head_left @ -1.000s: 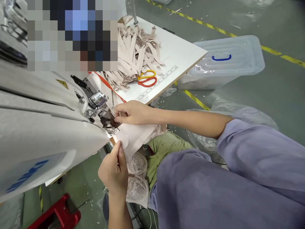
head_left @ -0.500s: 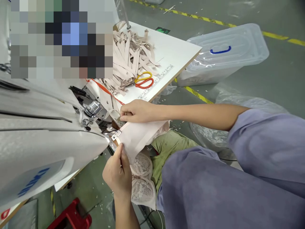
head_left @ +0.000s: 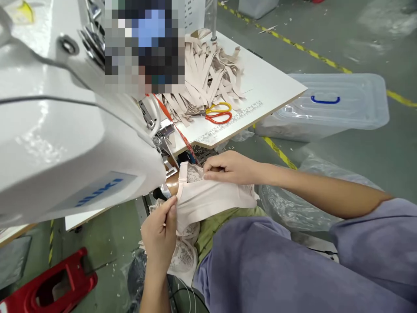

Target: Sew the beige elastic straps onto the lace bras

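A pale pink bra [head_left: 208,198] with lace on its cup is stretched between my hands, beside the sewing machine [head_left: 130,169]. My left hand [head_left: 159,232] pinches its left edge, just below the strap [head_left: 183,171] and its slider. My right hand [head_left: 231,167] is closed on its upper edge, by the lace; the fingertips are partly hidden. The machine's presser foot area [head_left: 171,167] lies just left of the strap, apart from it. More lace bra cups [head_left: 182,256] hang beneath, over the lap.
Cut beige straps [head_left: 208,65] are heaped on the white table [head_left: 273,82], with yellow-and-red scissors [head_left: 219,114] at their near side. A lidded plastic bin [head_left: 352,100] stands on the floor at right. A red stool [head_left: 55,278] is at lower left. Behind the machine is a blurred-out area.
The bra's strap end has come away from under the presser foot. My right hand has moved with the bra, away from the machine. The view has shifted too.
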Demonstrator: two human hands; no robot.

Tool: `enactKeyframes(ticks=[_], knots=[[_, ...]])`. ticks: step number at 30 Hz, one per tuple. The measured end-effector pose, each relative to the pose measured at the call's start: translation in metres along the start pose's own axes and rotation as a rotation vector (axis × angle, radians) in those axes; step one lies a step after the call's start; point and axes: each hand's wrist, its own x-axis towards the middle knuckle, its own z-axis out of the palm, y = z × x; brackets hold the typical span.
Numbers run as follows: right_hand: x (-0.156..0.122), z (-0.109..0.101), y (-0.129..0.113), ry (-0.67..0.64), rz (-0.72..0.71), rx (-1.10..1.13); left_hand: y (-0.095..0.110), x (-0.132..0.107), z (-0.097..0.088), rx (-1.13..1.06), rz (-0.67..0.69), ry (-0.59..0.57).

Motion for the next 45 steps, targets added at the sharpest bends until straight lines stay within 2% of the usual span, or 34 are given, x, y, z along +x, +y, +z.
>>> enactKeyframes(ticks=[3, 6, 7, 9, 11, 13, 16, 18, 20, 22, 23, 24, 25, 26, 27, 28, 29, 30, 31, 32, 33, 34, 35, 36, 38, 39, 41, 43, 45], knots=[[-0.006, 0.012, 0.016, 0.047, -0.015, 0.073, -0.005, -0.009, -0.007, -0.031, -0.049, -0.022], [-0.023, 0.032, 0.065, 0.216, 0.043, 0.112, -0.033, -0.026, -0.015, -0.121, -0.117, -0.149], [-0.031, 0.041, 0.087, 0.260, 0.123, 0.086, -0.046, -0.033, -0.015, -0.153, -0.201, -0.182], [-0.051, 0.059, 0.128, 0.227, 0.469, 0.080, -0.072, -0.043, -0.010, -0.200, -0.492, -0.115], [-0.072, 0.076, 0.158, 0.150, 0.604, 0.099, -0.091, -0.049, 0.002, -0.219, -0.755, -0.015], [-0.090, 0.087, 0.174, 0.051, 0.654, 0.149, -0.099, -0.049, 0.015, -0.170, -0.839, -0.062], [-0.105, 0.086, 0.176, -0.035, 0.665, 0.212, -0.102, -0.042, 0.017, -0.099, -0.753, -0.205], [-0.110, 0.073, 0.167, -0.060, 0.656, 0.231, -0.109, -0.033, 0.008, -0.127, -0.715, -0.169], [-0.113, 0.056, 0.149, -0.097, 0.634, 0.257, -0.117, -0.018, 0.000, -0.126, -0.728, -0.079], [-0.112, 0.043, 0.123, -0.144, 0.570, 0.342, -0.119, -0.002, 0.003, 0.003, -0.727, -0.030], [-0.110, 0.040, 0.107, -0.158, 0.520, 0.401, -0.115, 0.006, 0.011, 0.109, -0.690, -0.046], [-0.107, 0.039, 0.091, -0.166, 0.462, 0.455, -0.106, 0.012, 0.023, 0.200, -0.597, -0.060], [-0.103, 0.041, 0.075, -0.170, 0.400, 0.492, -0.093, 0.016, 0.038, 0.195, -0.439, -0.061], [-0.098, 0.044, 0.060, -0.173, 0.336, 0.502, -0.077, 0.017, 0.054, 0.109, -0.324, -0.107], [-0.093, 0.047, 0.046, -0.184, 0.270, 0.489, -0.059, 0.017, 0.071, -0.049, -0.268, -0.176], [-0.087, 0.049, 0.036, -0.216, 0.199, 0.458, -0.041, 0.015, 0.086, -0.274, -0.214, -0.297], [-0.082, 0.049, 0.028, -0.279, 0.129, 0.423, -0.025, 0.012, 0.098, -0.494, -0.189, -0.457], [-0.076, 0.045, 0.024, -0.361, 0.070, 0.390, -0.012, 0.008, 0.107, -0.668, -0.226, -0.602], [-0.068, 0.038, 0.024, -0.434, 0.038, 0.358, -0.002, 0.005, 0.112, -0.785, -0.266, -0.699], [-0.059, 0.027, 0.027, -0.443, 0.049, 0.311, 0.004, 0.002, 0.114, -0.858, -0.311, -0.760], [-0.046, 0.013, 0.033, -0.374, 0.098, 0.251, 0.008, 0.000, 0.113, -0.891, -0.353, -0.781], [-0.031, -0.004, 0.041, -0.249, 0.170, 0.193, 0.009, -0.001, 0.111, -0.898, -0.380, -0.777], [-0.012, -0.022, 0.050, 0.031, 0.273, 0.089, 0.009, -0.002, 0.107, -0.902, -0.396, -0.766], [0.009, -0.040, 0.059, 0.202, 0.326, 0.025, 0.008, -0.002, 0.103, -0.915, -0.413, -0.758], [0.055, -0.073, 0.078, 0.418, 0.381, -0.061, 0.007, -0.002, 0.094, -0.913, -0.434, -0.718], [0.076, -0.087, 0.086, 0.486, 0.402, -0.096, 0.006, -0.001, 0.090, -0.887, -0.436, -0.671], [0.110, -0.105, 0.099, 0.536, 0.431, -0.144, 0.005, -0.001, 0.082, -0.803, -0.429, -0.550], [0.129, -0.113, 0.108, 0.529, 0.448, -0.168, 0.002, -0.003, 0.074, -0.742, -0.425, -0.460], [0.134, -0.116, 0.117, 0.493, 0.459, -0.162, -0.003, -0.006, 0.065, -0.722, -0.450, -0.411]])
